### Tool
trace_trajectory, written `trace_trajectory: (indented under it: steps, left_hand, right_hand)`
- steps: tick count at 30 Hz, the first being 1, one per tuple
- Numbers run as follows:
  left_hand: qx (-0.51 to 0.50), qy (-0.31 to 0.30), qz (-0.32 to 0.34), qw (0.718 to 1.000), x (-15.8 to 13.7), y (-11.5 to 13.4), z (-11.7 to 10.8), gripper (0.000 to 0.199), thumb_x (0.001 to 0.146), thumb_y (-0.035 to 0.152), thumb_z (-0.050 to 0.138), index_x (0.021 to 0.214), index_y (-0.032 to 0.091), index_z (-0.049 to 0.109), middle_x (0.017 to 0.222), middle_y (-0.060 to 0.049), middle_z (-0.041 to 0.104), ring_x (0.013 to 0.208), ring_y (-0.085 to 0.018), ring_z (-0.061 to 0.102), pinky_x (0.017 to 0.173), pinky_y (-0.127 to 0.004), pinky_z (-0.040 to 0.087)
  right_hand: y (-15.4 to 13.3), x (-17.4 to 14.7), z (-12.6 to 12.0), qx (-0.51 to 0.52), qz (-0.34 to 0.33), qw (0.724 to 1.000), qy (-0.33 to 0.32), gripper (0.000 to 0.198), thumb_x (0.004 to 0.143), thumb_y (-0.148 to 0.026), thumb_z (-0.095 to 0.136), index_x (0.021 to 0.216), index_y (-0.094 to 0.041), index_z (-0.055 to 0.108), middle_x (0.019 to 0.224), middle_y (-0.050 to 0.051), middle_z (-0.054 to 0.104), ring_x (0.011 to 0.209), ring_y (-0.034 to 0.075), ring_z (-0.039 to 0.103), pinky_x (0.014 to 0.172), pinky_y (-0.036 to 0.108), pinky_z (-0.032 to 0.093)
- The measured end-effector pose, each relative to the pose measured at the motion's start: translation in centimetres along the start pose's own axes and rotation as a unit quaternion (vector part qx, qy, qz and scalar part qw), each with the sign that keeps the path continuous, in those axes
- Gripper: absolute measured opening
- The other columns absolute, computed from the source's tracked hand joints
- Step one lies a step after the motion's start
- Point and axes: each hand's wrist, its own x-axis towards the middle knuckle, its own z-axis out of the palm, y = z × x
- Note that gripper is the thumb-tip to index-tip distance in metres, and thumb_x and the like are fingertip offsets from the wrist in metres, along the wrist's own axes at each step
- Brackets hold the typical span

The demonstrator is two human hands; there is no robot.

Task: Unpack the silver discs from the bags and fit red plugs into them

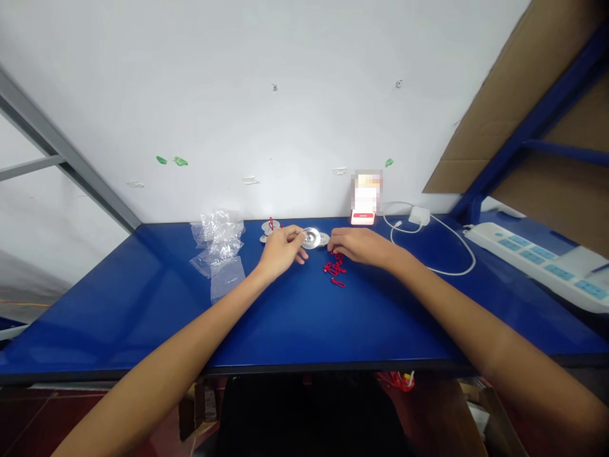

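Note:
My left hand (284, 249) pinches a shiny round metal disc (311, 238) by its left edge, above the table. The disc has a small dark spot in its centre. Just right of it is another pale disc (324, 239), partly covered. My right hand (354, 245) is closed, fingertips together beside a small pile of red cord loops (335, 268); whatever is between the fingertips is hidden. One red cord loop (338, 283) lies apart, nearer me. Behind my left hand are several discs (270, 226), with red cord showing on them.
Clear plastic bags (219, 238) lie left on the blue table (295, 330). A lit phone (364, 200) leans on the wall. To the right are a white charger (419, 216) with its cable and a long power strip (537, 260). Metal frames rise at both sides.

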Motion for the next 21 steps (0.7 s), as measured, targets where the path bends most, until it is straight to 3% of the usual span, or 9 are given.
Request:
trace_trajectory:
  steps: [10,16,21]
  left_hand:
    - [0.015,-0.032,0.004,0.999,0.3,-0.7,0.1,0.023,0.103,0.036,0.069,0.094,0.015,0.07,0.073,-0.005,0.072,0.061,-0.018,0.075,0.05,-0.025,0.062]
    - [0.011,-0.031,0.001,0.999,0.3,-0.7,0.0,0.022,0.103,0.035,0.069,0.095,0.015,0.071,0.074,-0.005,0.072,0.06,-0.017,0.075,0.05,-0.024,0.062]
    - [-0.004,-0.016,-0.005,1.0,0.3,-0.2,-0.4,0.021,0.102,0.034,0.071,0.095,0.014,0.071,0.074,-0.004,0.072,0.059,-0.017,0.074,0.049,-0.024,0.061]
  right_hand:
    - [0.1,-0.3,0.0,0.011,-0.004,1.0,-0.013,0.015,0.101,-0.012,0.06,0.105,-0.02,0.071,0.113,0.011,0.063,0.099,0.025,0.062,0.081,0.034,0.046]
    - [-0.2,-0.5,-0.3,0.042,-0.029,0.999,0.014,0.013,0.104,-0.017,0.054,0.108,-0.021,0.067,0.108,0.011,0.07,0.097,0.026,0.065,0.083,0.036,0.048]
    - [-1.2,-0.4,-1.1,0.169,-0.008,0.982,0.082,0.01,0.102,-0.022,0.061,0.111,-0.023,0.066,0.108,0.006,0.08,0.093,0.022,0.073,0.084,0.036,0.054]
